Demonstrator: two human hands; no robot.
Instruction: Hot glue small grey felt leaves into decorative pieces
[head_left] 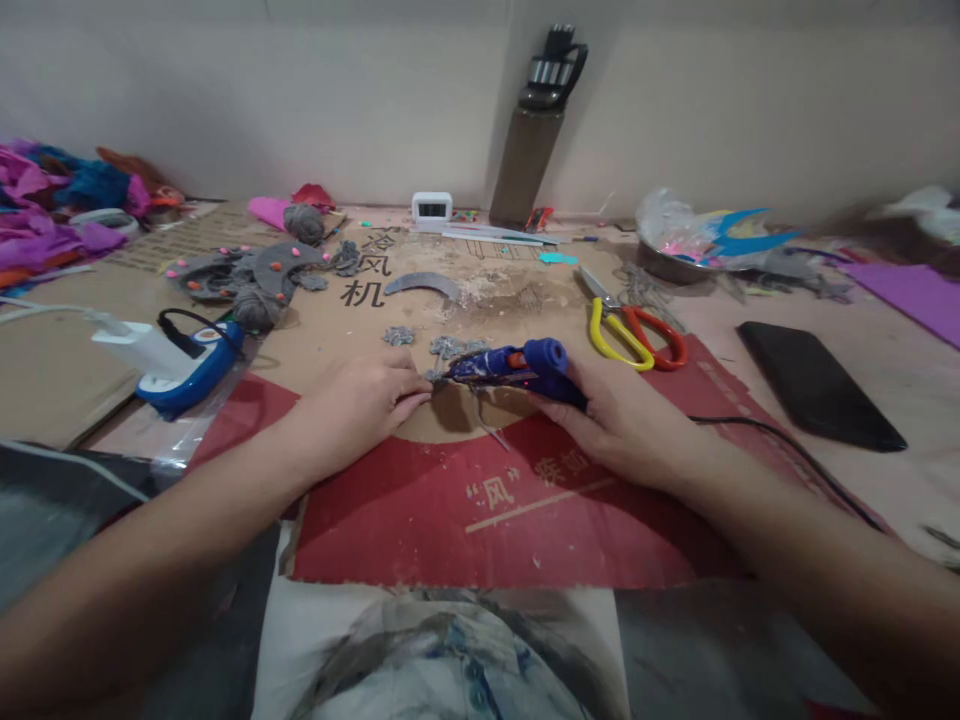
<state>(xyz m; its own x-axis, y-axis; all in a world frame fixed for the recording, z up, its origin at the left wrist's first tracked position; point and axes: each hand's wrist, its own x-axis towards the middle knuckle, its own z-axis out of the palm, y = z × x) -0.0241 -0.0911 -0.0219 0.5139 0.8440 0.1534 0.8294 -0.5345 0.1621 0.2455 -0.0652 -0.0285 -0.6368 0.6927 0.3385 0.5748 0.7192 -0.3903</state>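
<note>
My right hand (611,415) is wrapped round a blue hot glue gun (514,365), its nozzle pointing left. Close to that nozzle, my left hand (371,395) pinches a small grey fuzzy piece (435,377), partly hidden by the fingers. Just beyond the glue gun lie grey flower-like yarn pieces (448,346), with another grey yarn flower (399,335) to their left. A curved grey strip (422,285) rests farther back on the cardboard (330,335). A thin grey strand (491,425) hangs below the gun.
Scissors (626,330) with yellow and red handles lie right of centre. A black phone (821,385) is farther right. On the left are a blue power strip (191,375) and grey yarn pieces (255,275). A tall bottle (529,150) and small white clock (432,208) stand at the wall.
</note>
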